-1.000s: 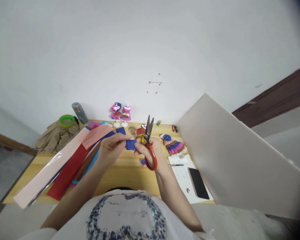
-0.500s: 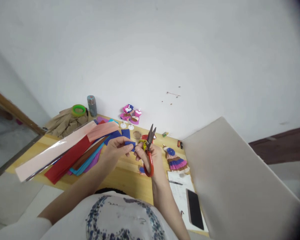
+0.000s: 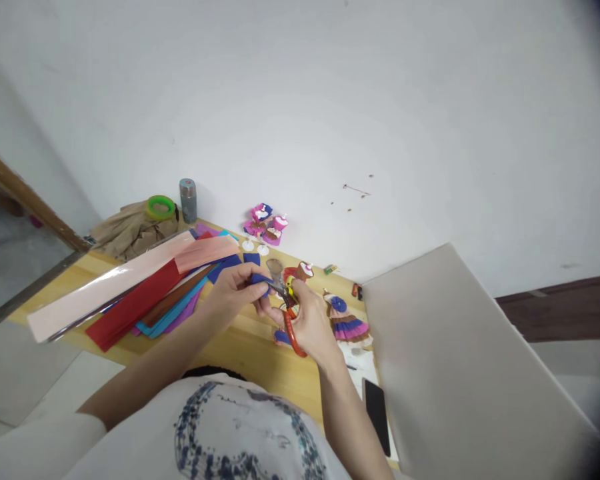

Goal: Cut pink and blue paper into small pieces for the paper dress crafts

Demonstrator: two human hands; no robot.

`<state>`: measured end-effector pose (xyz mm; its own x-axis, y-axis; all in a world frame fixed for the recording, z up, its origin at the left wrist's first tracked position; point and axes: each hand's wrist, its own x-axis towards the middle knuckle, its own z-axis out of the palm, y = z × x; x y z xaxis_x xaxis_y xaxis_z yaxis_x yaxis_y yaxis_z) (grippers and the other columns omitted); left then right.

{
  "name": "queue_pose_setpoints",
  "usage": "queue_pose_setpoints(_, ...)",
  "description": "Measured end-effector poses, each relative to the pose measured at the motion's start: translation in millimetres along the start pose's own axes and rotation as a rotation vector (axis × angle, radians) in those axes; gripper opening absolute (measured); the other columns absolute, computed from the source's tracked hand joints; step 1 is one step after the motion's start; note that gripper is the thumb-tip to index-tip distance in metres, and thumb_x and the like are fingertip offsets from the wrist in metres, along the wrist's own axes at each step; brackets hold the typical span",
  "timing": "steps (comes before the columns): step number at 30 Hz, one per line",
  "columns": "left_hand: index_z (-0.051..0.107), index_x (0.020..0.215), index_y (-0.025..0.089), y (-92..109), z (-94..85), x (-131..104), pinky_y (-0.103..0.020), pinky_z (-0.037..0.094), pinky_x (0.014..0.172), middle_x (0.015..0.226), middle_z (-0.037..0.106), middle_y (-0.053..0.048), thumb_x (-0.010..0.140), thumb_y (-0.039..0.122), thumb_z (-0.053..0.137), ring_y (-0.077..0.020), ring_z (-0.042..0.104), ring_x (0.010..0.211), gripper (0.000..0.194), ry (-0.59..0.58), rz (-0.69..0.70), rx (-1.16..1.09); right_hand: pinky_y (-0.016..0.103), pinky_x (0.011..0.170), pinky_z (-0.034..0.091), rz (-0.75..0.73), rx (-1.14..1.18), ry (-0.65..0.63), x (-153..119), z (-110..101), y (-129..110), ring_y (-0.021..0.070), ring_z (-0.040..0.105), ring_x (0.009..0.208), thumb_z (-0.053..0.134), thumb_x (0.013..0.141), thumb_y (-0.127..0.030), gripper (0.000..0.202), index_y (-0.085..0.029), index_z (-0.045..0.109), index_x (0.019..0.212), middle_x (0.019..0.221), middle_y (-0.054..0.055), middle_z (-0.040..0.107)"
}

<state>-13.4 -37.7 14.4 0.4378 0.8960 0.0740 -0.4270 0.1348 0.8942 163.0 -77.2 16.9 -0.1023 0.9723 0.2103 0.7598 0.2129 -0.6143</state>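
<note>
Between the thumb and fingers of my left hand (image 3: 240, 287) is a small folded piece of blue crepe paper (image 3: 261, 280). My right hand (image 3: 313, 320) grips scissors (image 3: 293, 328) with one red and one yellow handle. Their dark blades point left and meet the blue paper at my left fingertips; whether they are cutting into it cannot be made out. Another blue paper piece (image 3: 251, 258) lies on the table just beyond my left hand. Below my right hand, a further small blue piece (image 3: 281, 337) is partly hidden.
Strips of coloured paper (image 3: 130, 300) spread over the left of the wooden table (image 3: 250, 357). A flask (image 3: 188, 200), green tape roll (image 3: 160, 207) and small decorated figures (image 3: 265, 223) stand along the wall. A paper dress (image 3: 347, 320), phone (image 3: 376, 413) and upright board (image 3: 460, 360) are at right.
My right hand has turned the scissors from pointing up to pointing left, bringing the blades to the blue paper. My left hand keeps hold of the paper. The view has shifted slightly.
</note>
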Motion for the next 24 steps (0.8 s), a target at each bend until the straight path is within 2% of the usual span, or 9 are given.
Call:
queue_pose_setpoints(8, 0.064, 0.081, 0.014, 1.2, -0.5, 1.4, -0.024, 0.050, 0.054, 0.058, 0.067, -0.001, 0.076, 0.027, 0.071, -0.0118, 0.062, 0.051, 0.016, -0.005, -0.016, 0.052, 0.027, 0.055, 0.030, -0.097, -0.209, 0.124, -0.1, -2.7, -2.7, 0.0165, 0.044, 0.060, 0.062, 0.080, -0.045, 0.032, -0.022, 0.040, 0.075, 0.070, 0.001, 0.050)
queue_pose_setpoints(14, 0.064, 0.078, 0.014, -0.7, -2.3, 2.7, -0.024, 0.050, 0.050, 0.057, 0.067, -0.002, 0.074, 0.030, 0.073, -0.0122, 0.062, 0.049, 0.019, -0.023, -0.041, 0.051, 0.027, 0.055, 0.030, -0.108, -0.230, 0.128, -0.1, -2.3, -0.9, 0.0167, 0.044, 0.060, 0.061, 0.082, -0.046, 0.031, -0.022, 0.042, 0.074, 0.070, 0.001, 0.052)
queue_pose_setpoints(24, 0.060, 0.077, 0.015, -2.1, -5.7, 4.5, -0.023, 0.047, 0.051, 0.056, 0.066, 0.000, 0.074, 0.023, 0.072, -0.0110, 0.059, 0.048, 0.015, -0.061, -0.041, 0.014, 0.026, 0.053, 0.030, -0.118, -0.217, 0.093, -0.1, -1.8, -0.2, 0.0156, 0.042, 0.055, 0.058, 0.082, -0.049, 0.035, -0.023, 0.038, 0.070, 0.065, 0.000, 0.049)
